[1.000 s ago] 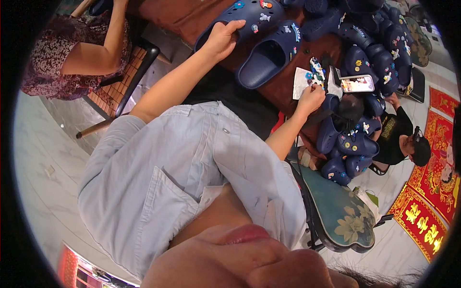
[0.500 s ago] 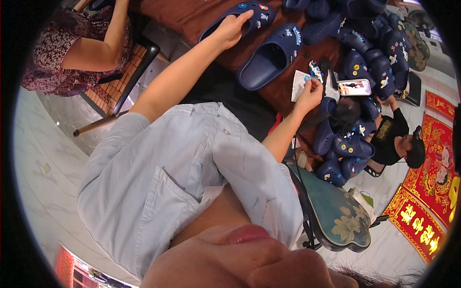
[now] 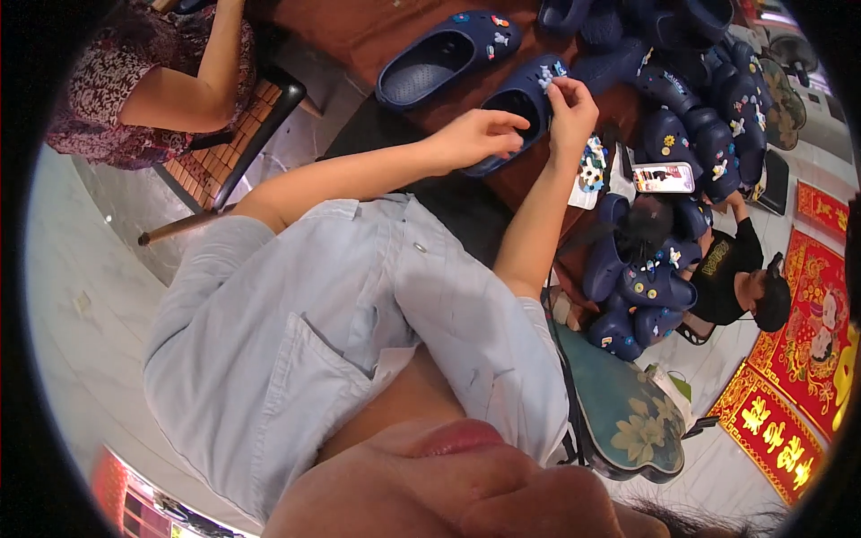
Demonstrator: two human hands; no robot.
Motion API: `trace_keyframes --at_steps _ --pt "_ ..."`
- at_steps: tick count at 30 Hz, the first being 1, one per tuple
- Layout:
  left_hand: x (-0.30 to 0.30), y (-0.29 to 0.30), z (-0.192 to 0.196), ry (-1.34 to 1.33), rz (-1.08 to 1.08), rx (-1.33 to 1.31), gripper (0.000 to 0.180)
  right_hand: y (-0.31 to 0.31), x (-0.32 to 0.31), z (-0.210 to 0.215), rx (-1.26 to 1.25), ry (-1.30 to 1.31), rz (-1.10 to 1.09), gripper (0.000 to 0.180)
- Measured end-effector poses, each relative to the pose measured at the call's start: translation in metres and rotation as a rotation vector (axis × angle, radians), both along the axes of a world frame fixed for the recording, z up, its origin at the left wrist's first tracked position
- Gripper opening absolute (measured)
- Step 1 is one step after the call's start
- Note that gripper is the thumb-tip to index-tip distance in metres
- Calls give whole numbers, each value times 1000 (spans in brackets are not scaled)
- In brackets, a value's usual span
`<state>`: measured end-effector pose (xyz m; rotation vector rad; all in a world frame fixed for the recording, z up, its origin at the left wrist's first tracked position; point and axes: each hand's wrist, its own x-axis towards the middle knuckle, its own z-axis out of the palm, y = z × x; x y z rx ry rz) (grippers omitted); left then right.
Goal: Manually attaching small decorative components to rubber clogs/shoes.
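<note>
Two navy clogs lie on the brown-covered table in front of me. The left clog [image 3: 421, 76] has several small charms on its toe, and no hand touches it. Over the right clog [image 3: 522, 88], my left hand [image 3: 484, 139] hovers by the opening, fingers apart with nothing in them. My right hand [image 3: 571, 108] is at this clog's toe, beside a white charm and a blue lettered charm. Its thumb and forefinger are pinched together; whatever is between them is hidden. Close to my right wrist, colourful charms [image 3: 592, 166] sit on a white sheet [image 3: 581, 195].
A heap of charm-decorated navy clogs [image 3: 668, 90] fills the right of the table, with a lit phone [image 3: 664, 177] against it. One person [image 3: 170, 99] sits at left on a slatted chair [image 3: 215, 134]; another [image 3: 731, 264] is at right. A green floral chair [image 3: 628, 403] stands nearby.
My left hand has left the left clog and come right and nearer, opening beside the right clog. My right hand has moved from the white sheet, pinching something small and bluish, to the right clog's toe.
</note>
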<state>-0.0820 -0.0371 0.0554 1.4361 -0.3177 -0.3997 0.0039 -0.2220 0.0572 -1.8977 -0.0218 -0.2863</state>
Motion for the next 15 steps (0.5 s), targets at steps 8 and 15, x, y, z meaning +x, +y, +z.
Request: trace_keyframes --at_steps 8,15 --pt "29 -60 -35 622 159 -639 58 5 31 -13 -173 99 121 11" --pt "46 -71 -39 661 179 -816 38 10 28 8 -424 54 142 12"
